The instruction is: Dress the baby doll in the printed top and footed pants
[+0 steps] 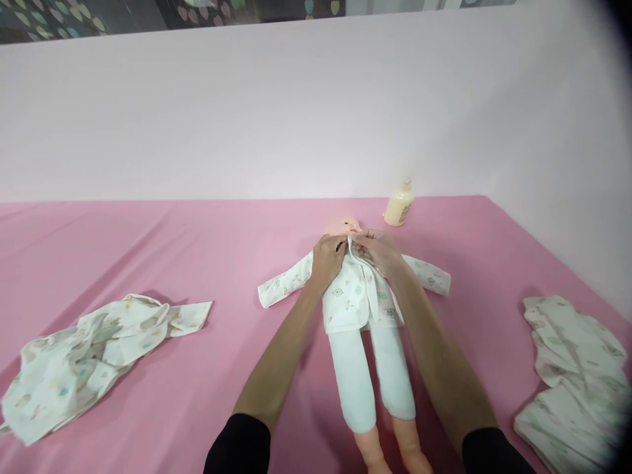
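Note:
A doll (346, 227) lies on its back on the pink surface, feet toward me. It wears a white printed baby jacket (348, 303) whose front edges part lower down, and its sleeves stretch out to both sides. My left hand (330, 255) is closed at the jacket's neckline, on the left of the collar. On the other side my right hand (378, 250) pinches the collar edge just below the doll's chin. Both hands grip the jacket near its top; the exact fastening between the fingertips is too small to make out. White cloth covers the doll's legs (353, 378) down to the shins.
A pale yellow pump bottle (399, 205) stands behind the doll, near the white wall (247, 112). Crumpled printed baby clothing (93, 355) lies at the left. Another printed garment (575, 375) lies at the right. A pink sheet (232, 368) covers the surface.

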